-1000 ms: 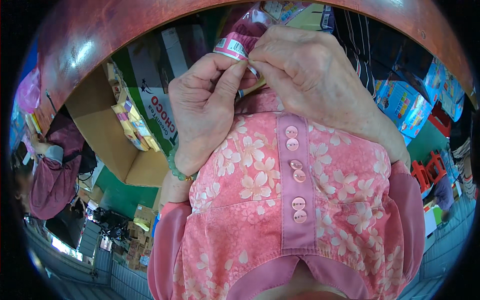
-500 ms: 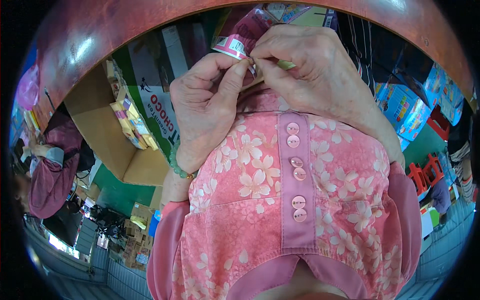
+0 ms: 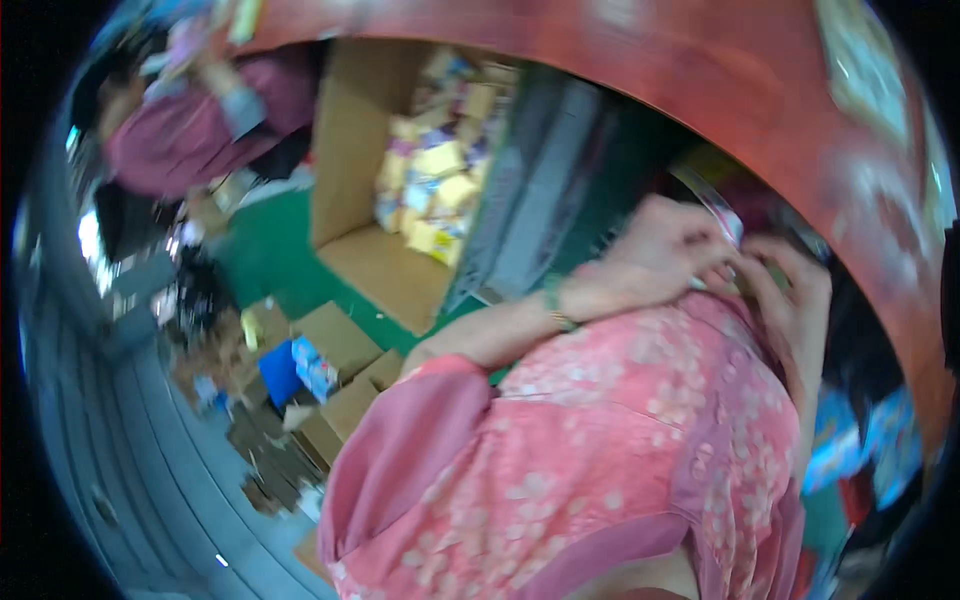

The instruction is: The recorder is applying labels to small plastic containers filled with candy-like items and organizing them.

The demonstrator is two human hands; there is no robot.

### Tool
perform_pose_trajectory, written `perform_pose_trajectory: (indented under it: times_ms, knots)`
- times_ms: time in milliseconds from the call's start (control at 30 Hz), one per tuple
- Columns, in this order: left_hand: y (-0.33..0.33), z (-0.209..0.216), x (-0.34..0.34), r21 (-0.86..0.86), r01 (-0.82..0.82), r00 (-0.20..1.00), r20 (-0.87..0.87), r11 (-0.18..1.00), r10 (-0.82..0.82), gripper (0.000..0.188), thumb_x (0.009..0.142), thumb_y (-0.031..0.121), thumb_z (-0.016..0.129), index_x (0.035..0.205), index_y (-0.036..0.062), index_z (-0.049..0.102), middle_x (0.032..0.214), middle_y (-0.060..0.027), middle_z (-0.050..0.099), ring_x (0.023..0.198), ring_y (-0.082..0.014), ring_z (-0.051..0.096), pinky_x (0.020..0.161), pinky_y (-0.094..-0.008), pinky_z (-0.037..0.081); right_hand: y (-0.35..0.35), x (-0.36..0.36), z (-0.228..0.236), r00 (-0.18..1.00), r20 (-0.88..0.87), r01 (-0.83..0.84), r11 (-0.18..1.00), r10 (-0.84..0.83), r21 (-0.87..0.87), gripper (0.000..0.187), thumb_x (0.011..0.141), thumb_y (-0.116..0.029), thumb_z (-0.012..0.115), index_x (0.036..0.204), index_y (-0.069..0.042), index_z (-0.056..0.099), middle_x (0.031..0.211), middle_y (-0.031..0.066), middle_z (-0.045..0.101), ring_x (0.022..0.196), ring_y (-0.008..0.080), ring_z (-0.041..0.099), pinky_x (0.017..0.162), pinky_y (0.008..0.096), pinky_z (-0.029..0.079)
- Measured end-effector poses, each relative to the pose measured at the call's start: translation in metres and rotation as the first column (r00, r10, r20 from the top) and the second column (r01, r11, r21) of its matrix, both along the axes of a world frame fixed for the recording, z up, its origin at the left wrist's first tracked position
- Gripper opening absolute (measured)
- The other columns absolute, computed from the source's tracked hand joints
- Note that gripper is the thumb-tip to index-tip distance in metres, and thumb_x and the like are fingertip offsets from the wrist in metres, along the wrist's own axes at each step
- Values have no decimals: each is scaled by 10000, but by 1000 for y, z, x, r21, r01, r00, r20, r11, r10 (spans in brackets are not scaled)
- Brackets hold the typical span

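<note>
My left hand [image 3: 655,255] and my right hand [image 3: 795,285] are close together in front of my chest, just below the red table's edge. Between their bent fingers is a thin, printed pink-and-white packet [image 3: 727,222], its white edge curving up past the fingertips. Thumb and fingers of the left hand are closed on one side of it. Those of the right pinch it from the other side. Motion blur smears the fingertips, and most of the packet is hidden behind the hands.
A red table [image 3: 600,50] curves across the top. Left of my arm stands an open cardboard box [image 3: 352,150] with many small yellow-and-purple packs [image 3: 440,170]. Flattened cartons [image 3: 330,410] lie behind. Another person in a maroon top [image 3: 190,140] works at the upper left. Blue printed packages [image 3: 845,440] are at the right.
The view has swung left, so my hands now appear farther right and the box with its packs shows more fully. Both hands still hold the packet together.
</note>
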State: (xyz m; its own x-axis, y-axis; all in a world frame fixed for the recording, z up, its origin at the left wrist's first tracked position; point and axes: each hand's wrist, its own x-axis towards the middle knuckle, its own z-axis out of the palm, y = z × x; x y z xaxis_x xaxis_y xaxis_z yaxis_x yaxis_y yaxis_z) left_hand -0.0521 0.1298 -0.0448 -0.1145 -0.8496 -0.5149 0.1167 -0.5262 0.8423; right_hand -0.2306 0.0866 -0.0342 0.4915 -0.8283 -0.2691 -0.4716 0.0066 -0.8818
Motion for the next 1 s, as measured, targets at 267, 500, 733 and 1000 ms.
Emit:
perform_pose_trajectory:
  times_ms: [267, 500, 733, 1000]
  knots:
    - [1, -27, -7, 66, -105, 989, -95, 992, 111, 110, 862, 39, 568, 796, -36, 616, 721, -81, 651, 666, -127, 645, 621, -254, 543, -1, 9, -8, 995, -35, -100, 974, 95, -202, 67, 819, 14, 550, 855, 56, 589, 788, 193, 597, 717, 313, 593, 675, 357, 455]
    - [-7, -25, -20, -408, -113, 923, 294, 906, 247, 105, 754, 78, 621, 771, -26, 616, 638, -121, 622, 573, -145, 605, 533, -287, 481, -6, 9, -1, 968, -204, -224, 871, 146, -438, 70, 873, -30, 519, 920, 17, 542, 833, 207, 586, 754, 371, 577, 654, 430, 440]
    - [-14, -20, -17, -588, -55, 880, 353, 807, 317, 102, 706, 91, 624, 733, -6, 606, 617, -179, 581, 546, -277, 603, 498, -344, 449, -10, 8, -4, 972, -214, -185, 863, 91, -470, 117, 910, -89, 484, 909, 17, 533, 832, 215, 588, 759, 391, 574, 643, 453, 438]
    - [-8, -69, -1, -317, -43, 834, 511, 947, 209, 198, 652, 145, 610, 745, -23, 659, 703, -233, 603, 669, -354, 627, 614, -387, 494, -11, -2, -3, 952, -292, -234, 825, 88, -514, 80, 907, -59, 490, 886, 14, 512, 788, 212, 566, 728, 385, 556, 639, 430, 429]
